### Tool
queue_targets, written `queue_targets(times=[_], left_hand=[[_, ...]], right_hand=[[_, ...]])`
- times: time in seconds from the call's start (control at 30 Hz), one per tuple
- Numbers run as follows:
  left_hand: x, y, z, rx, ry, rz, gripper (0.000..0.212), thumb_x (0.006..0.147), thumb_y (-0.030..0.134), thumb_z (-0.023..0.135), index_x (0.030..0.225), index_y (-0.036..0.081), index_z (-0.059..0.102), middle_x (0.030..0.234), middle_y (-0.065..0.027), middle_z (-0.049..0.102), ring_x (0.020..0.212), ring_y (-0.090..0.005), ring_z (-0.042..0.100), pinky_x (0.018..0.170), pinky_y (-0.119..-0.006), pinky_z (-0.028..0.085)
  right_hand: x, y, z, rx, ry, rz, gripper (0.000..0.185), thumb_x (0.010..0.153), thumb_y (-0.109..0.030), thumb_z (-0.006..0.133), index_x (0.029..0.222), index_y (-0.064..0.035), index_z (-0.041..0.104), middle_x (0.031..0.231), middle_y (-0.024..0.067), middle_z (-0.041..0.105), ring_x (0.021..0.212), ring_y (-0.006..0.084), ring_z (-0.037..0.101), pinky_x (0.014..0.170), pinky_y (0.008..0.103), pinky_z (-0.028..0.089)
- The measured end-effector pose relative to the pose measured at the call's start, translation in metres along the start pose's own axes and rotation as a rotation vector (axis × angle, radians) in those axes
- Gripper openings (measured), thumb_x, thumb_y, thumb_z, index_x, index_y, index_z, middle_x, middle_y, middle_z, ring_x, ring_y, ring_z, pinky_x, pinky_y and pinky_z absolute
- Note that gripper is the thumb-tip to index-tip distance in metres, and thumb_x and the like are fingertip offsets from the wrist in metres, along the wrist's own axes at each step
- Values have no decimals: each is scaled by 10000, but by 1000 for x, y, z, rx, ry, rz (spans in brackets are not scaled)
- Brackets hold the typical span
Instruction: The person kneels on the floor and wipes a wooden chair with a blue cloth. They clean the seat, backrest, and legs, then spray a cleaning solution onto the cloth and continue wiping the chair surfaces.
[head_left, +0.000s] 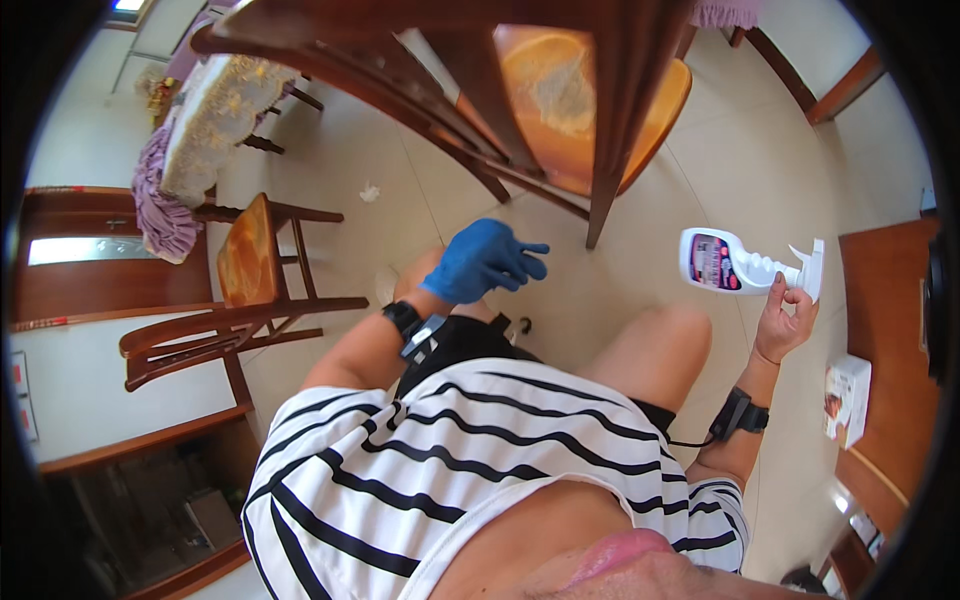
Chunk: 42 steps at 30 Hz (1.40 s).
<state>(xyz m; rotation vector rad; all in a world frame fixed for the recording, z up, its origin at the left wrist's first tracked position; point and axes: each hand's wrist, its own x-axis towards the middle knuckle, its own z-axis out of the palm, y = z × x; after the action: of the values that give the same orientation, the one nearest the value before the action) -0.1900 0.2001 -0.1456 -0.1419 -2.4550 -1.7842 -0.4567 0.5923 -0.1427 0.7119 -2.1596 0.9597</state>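
Observation:
My left hand (491, 261) wears a blue glove and is over my lap and knee, its fingers apart and somewhat bent, with nothing seen in it. Bare, my right hand (786, 319) grips a white plastic spray bottle (712, 260) at the neck, below its trigger head. The bottle lies sideways in the view and bears a dark label with writing. In front of me stands a wooden chair (634, 97), its slatted back towards me. A greyish-white patch shows on its orange-brown seat, seen between the slats.
Another wooden chair (251, 251) stands at the left, near a table with a lace cloth (214, 124) and purple ruffles. A crumpled white scrap (370, 193) lies on the tiled floor. At the right are a white box (847, 401) and wooden furniture (889, 300).

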Motion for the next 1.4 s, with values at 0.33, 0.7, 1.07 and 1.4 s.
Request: queue_targets(times=[0.33,0.7,1.07,1.4], left_hand=[[-5,72,26,396,-107,-58,234,817,116,644,1036,48,690,992,-159,693,875,-348,651,756,-389,524],[-95,60,-20,-396,-10,-435,417,969,358,482,1225,38,563,984,-65,664,692,-158,611,573,-301,505],[-105,-2,-48,287,-226,-233,338,1003,289,492,1142,7,616,1058,-149,681,986,-206,650,856,-365,520],[-36,-103,-128,387,-64,-81,137,778,145,705,857,33,700,863,-110,699,797,-260,661,684,-296,516]], right_hand=[[-24,-238,-5,494,-361,-348,315,683,-52,864,711,-80,552,1024,197,667,829,336,667,657,389,563],[-66,-348,82,687,-423,-282,443,715,-86,849,1124,-131,684,1181,214,631,917,364,667,754,381,572],[-94,-377,118,1130,-878,517,333,975,-153,575,1275,-10,554,1104,101,684,1009,167,619,927,315,492],[-80,-347,157,938,-786,683,421,939,-110,679,1320,-21,525,1009,43,622,933,132,599,842,298,510]])
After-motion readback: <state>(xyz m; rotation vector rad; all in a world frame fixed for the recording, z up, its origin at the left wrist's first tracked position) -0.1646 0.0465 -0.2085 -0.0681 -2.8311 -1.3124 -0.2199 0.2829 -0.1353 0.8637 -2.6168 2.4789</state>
